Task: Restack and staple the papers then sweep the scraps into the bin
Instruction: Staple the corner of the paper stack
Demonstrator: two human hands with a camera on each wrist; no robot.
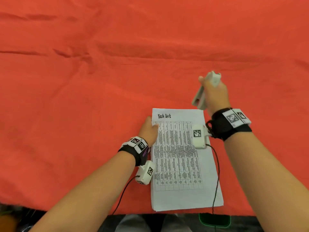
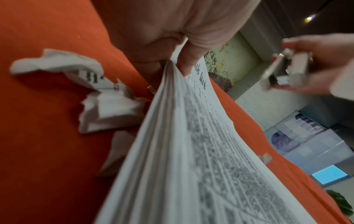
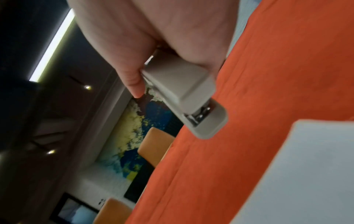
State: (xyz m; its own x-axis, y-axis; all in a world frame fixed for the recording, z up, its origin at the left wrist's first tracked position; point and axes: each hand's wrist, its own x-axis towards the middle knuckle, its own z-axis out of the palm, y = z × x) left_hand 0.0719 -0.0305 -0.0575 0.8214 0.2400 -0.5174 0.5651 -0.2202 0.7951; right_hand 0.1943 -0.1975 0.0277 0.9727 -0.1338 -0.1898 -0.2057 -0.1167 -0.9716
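A stack of printed papers point(image 1: 182, 158) headed "Task List" lies on the red tablecloth point(image 1: 100, 72) near the front edge. My left hand point(image 1: 153, 126) pinches its top-left corner, thumb point(image 2: 187, 60) on the top sheet, and the corner of the stack point(image 2: 191, 151) is lifted. My right hand point(image 1: 212, 87) grips a grey stapler point(image 1: 199, 94) in the air just beyond the stack's top-right corner, its mouth point(image 3: 201, 116) pointing down toward the cloth. Torn white paper scraps point(image 2: 111, 109) lie on the cloth beside my left hand; they show only in the left wrist view.
The table's front edge point(image 1: 150, 213) runs just below the stack. Black cables point(image 1: 217, 173) from the wrist cameras hang over the paper's right side. Orange chairs point(image 3: 153, 144) stand beyond the table's far side. Wide red cloth stretches left and behind.
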